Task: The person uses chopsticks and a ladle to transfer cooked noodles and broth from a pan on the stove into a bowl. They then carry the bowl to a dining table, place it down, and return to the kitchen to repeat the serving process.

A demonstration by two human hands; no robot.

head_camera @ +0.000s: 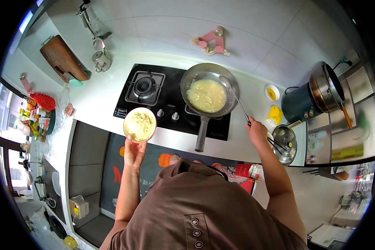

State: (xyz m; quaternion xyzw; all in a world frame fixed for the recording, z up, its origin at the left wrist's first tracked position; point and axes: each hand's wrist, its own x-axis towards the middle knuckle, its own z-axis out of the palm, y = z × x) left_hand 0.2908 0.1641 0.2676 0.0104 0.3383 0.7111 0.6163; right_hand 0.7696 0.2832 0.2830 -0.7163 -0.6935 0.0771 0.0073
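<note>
My left hand grips the rim of a small bowl at the counter's front edge, left of the wok. Pale, noodle-like food fills the bowl. In my right hand is the handle of a long metal ladle. The ladle's head rests inside a steel wok, against its right side. Pale yellow, soupy food covers the wok's bottom. The wok sits over the right burner of a black gas hob, its handle pointing towards me.
Left of the wok is a bare burner. To the right stand a small dish of yellow liquid, a yellow packet, a steel lid with chopsticks by it, and a dark cooker bearing a pot. A cutting board leans back left.
</note>
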